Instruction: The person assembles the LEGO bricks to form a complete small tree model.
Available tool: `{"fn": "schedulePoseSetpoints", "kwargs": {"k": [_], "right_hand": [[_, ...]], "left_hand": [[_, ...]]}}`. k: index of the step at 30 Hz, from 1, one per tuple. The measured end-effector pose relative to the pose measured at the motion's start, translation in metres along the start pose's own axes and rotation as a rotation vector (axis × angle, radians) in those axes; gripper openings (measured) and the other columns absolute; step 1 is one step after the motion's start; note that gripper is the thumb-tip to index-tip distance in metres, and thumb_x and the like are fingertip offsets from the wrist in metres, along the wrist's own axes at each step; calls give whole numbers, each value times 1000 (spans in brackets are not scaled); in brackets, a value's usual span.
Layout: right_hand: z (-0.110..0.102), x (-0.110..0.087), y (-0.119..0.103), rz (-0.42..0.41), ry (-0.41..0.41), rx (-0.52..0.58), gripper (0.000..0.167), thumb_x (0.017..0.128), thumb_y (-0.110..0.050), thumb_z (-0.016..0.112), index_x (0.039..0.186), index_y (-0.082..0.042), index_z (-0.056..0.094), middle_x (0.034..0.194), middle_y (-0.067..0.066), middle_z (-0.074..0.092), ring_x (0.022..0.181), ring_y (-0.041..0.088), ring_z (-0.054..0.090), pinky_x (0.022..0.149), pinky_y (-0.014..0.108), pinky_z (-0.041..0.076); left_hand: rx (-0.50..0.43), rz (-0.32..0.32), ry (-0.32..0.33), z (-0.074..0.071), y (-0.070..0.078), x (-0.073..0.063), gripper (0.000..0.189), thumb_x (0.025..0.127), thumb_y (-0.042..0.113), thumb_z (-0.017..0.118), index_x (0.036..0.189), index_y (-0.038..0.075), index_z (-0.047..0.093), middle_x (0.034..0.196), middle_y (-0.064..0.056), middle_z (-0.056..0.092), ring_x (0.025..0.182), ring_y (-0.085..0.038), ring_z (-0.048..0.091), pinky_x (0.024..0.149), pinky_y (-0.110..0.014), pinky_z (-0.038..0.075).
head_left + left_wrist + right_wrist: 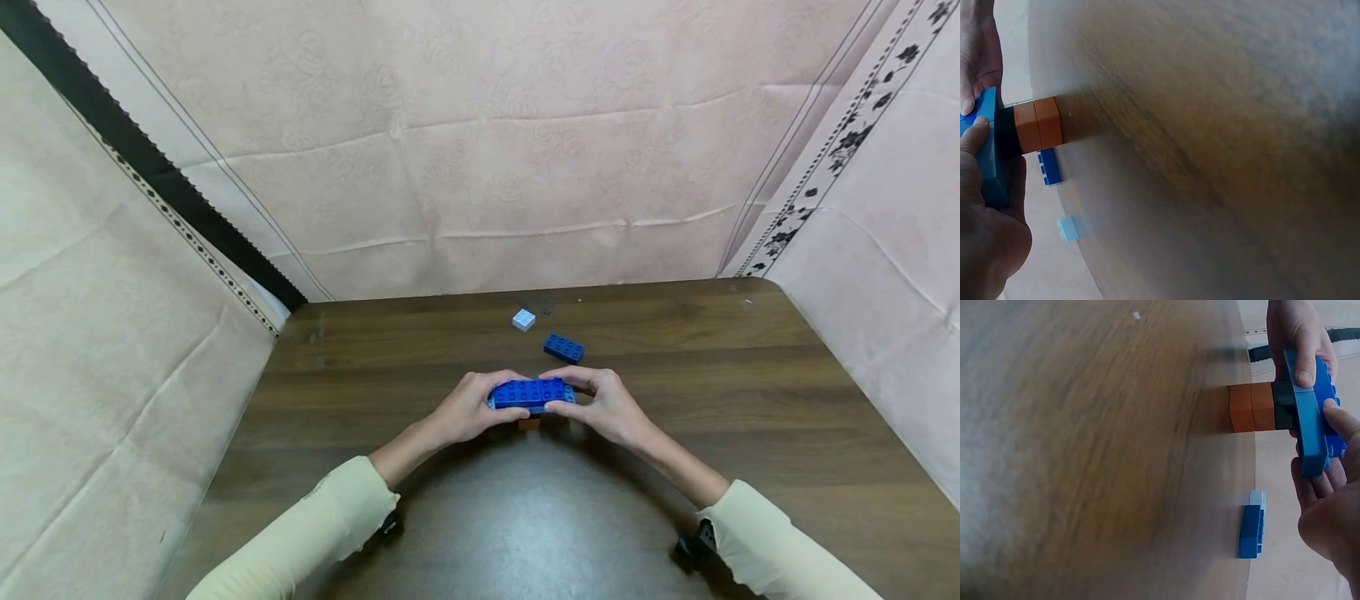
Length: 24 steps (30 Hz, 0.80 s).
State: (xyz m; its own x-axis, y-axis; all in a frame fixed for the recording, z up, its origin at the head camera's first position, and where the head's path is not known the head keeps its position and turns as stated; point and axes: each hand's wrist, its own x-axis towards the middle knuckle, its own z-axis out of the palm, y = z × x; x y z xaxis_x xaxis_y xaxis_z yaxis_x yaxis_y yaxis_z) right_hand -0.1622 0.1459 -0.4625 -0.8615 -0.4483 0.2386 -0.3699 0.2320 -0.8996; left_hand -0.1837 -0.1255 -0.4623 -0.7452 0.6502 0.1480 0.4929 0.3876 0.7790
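A small tower of toy building bricks stands upright on the wooden table. Two orange-brown bricks (1252, 407) form its base, with a dark brick (1284, 405) above them. Across the dark brick lies a wider medium-blue layer (1311, 434), topped by deep blue studded bricks (528, 392). My left hand (467, 408) grips the left end of the blue layers, thumb along the near side. At the other end my right hand (611, 410) holds them the same way, thumb in front and fingers behind. The fingers cover parts of both ends.
Just behind the tower lies a loose blue studded brick (564, 348). Farther back sits a small light-blue brick (523, 319). The wooden table (480, 533) ends at a hanging pale cloth (480, 183), and similar cloth hangs on both sides.
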Motion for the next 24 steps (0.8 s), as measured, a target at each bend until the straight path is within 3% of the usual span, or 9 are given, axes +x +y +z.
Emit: {"fn": "schedulePoseSetpoints", "kwargs": {"k": [11, 15, 21, 24], "right_hand": [[-6, 4, -2, -14, -65, 33, 45, 95, -8, 82, 137, -2, 69, 134, 11, 71, 124, 29, 68, 98, 42, 58], [-11, 8, -6, -27, -72, 48, 45, 97, -8, 79, 140, -3, 66, 133, 12, 72, 128, 32, 66, 103, 44, 56], [-24, 20, -9, -58, -1, 110, 45, 99, -5, 76, 142, -2, 64, 136, 18, 70, 129, 44, 62, 106, 53, 51], [-32, 26, -7, -50, 61, 98, 49, 100, -7, 76, 146, -4, 62, 139, 16, 68, 131, 38, 63, 108, 48, 51]], "left_hand": [[29, -1, -6, -1, 1, 1, 44, 101, 29, 77, 140, 12, 67, 132, -6, 73, 116, -13, 70, 103, -35, 56], [20, -5, -9, -1, 1, 0, 44, 101, 29, 77, 140, 12, 67, 133, -6, 72, 117, -14, 70, 103, -36, 56], [-10, -15, -10, -1, 0, 0, 44, 100, 28, 78, 140, 13, 67, 131, -3, 73, 113, -12, 71, 101, -34, 57], [-14, -28, -7, -1, 0, 0, 44, 100, 30, 78, 140, 14, 67, 132, -2, 73, 113, -11, 70, 101, -35, 56]]}}
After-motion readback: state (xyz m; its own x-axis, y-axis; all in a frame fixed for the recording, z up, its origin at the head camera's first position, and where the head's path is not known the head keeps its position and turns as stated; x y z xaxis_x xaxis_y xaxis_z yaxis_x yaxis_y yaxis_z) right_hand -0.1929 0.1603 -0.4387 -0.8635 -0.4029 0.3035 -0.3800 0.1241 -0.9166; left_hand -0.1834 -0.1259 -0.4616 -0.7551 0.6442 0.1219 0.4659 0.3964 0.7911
